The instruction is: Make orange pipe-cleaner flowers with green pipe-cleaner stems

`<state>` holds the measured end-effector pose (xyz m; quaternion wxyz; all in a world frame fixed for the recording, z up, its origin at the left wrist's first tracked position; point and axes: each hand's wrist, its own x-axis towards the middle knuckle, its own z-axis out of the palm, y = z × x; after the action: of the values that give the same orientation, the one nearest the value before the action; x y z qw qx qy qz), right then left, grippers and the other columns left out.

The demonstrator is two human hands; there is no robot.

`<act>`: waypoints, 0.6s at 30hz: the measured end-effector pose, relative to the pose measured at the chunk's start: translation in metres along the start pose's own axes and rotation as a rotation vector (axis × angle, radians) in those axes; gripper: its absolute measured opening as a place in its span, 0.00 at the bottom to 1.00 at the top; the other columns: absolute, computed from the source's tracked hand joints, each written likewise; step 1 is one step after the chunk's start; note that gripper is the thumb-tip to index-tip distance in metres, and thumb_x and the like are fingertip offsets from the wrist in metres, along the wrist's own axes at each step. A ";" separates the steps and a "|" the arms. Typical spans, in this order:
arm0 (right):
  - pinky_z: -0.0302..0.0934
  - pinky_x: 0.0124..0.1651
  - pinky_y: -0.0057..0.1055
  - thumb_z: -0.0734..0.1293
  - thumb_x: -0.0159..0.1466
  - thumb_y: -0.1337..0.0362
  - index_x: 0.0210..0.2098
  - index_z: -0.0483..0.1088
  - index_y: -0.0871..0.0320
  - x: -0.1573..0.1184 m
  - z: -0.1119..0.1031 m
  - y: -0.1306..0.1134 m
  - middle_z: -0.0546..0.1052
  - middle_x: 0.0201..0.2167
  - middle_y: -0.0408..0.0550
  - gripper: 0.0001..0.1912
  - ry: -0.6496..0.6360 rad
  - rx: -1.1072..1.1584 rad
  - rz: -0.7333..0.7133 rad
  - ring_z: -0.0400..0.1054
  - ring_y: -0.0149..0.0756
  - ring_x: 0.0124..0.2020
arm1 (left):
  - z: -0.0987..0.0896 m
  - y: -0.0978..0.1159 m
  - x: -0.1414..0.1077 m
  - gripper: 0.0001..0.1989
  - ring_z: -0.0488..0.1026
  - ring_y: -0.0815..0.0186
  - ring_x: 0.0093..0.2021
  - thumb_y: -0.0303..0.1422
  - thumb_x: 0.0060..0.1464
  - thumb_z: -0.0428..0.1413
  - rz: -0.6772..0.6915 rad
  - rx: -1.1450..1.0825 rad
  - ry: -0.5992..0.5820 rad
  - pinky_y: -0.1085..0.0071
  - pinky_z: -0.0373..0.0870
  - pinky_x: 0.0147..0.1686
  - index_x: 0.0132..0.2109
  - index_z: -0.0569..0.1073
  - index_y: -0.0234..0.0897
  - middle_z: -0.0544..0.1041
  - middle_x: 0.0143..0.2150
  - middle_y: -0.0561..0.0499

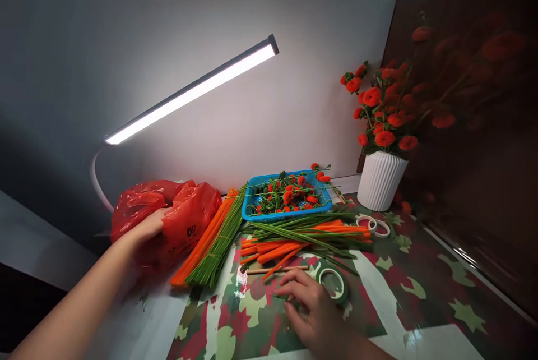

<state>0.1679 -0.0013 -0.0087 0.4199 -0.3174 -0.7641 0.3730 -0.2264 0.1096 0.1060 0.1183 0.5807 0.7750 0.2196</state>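
My left hand [152,225] reaches into a crumpled red plastic bag [191,220] at the left, its fingers hidden by the plastic. Low over the camouflage-patterned mat [252,307], my right hand [309,304] has its fingers curled towards the thumb. Something small and green seems to be at those fingertips, too small to make out. Just beyond the right hand stands a roll of green tape [344,287]. A thin wooden stick [277,270] lies past the fingertips. Orange and green pipe cleaners [290,245] are spread in a loose pile behind it.
A bundle of orange and green pipe cleaners [216,248] lies beside the bag. Behind the loose pile is a blue basket [264,217] of small red flowers. Tape rings [381,229] lie near a white vase [381,180] with red flowers [384,107]. A lit lamp [197,91] spans above.
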 end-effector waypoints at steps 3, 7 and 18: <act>0.65 0.42 0.31 0.62 0.56 0.76 0.37 0.73 0.57 0.004 -0.006 0.002 0.73 0.41 0.49 0.13 0.066 -0.082 0.080 0.70 0.36 0.40 | -0.011 0.021 -0.004 0.33 0.78 0.52 0.38 0.55 0.53 0.45 -0.024 -0.180 -0.155 0.61 0.74 0.39 0.46 0.75 0.28 0.82 0.35 0.42; 0.63 0.47 0.38 0.62 0.57 0.75 0.35 0.74 0.56 0.015 -0.027 0.010 0.74 0.40 0.49 0.12 0.170 -0.272 0.123 0.67 0.41 0.44 | -0.040 0.050 -0.007 0.41 0.74 0.57 0.44 0.60 0.55 0.36 -0.056 -0.700 -0.176 0.63 0.72 0.42 0.63 0.61 0.35 0.79 0.48 0.47; 0.60 0.51 0.46 0.63 0.59 0.74 0.40 0.74 0.58 0.032 -0.059 0.036 0.73 0.44 0.53 0.12 0.165 -0.551 0.042 0.64 0.46 0.49 | 0.095 0.130 -0.127 0.08 0.71 0.59 0.41 0.36 0.57 0.52 0.986 0.276 0.073 0.62 0.66 0.43 0.40 0.74 0.39 0.76 0.38 0.47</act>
<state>0.2120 0.0609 -0.0044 0.3707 -0.4644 -0.7932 0.1331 -0.0366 0.0374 0.0761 -0.1045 0.8793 0.4344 0.1651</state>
